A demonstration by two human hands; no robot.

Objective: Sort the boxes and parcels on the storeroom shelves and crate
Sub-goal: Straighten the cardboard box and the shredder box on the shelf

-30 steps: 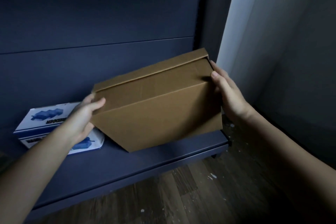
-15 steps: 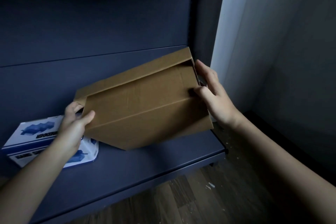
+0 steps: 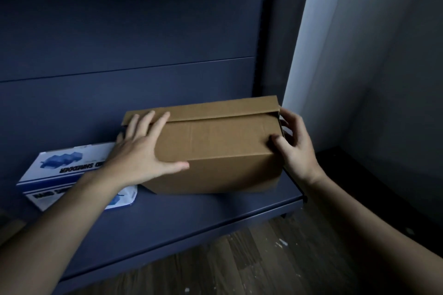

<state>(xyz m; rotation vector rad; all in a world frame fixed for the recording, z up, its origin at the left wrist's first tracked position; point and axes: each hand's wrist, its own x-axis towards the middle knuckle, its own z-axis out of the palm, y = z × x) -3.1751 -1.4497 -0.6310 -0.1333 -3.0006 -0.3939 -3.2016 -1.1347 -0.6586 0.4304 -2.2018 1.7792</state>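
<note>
Cardboard box (image 3: 215,146) rests shelved beside 1 white box (image 3: 60,172), your left hand (image 3: 141,151) flat on it, right hand (image 3: 297,148) gripping its end. Only letting go looks left.

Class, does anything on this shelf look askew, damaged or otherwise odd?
On the cardboard box, the top flap looks untaped, gaping slightly near the right hand. The white and blue box lies with print upside down.

The scene is dim and bluish. Pale light enters from the right along the grey wall strip (image 3: 309,43), catching the top of the brown cardboard box (image 3: 215,136) and the white-and-blue printed carton (image 3: 60,170). The dark navy metal shelf (image 3: 191,213) sinks into shadow. The corners darken, straight lines bow, and the left hand (image 3: 141,153) looks slightly smeared.
</note>
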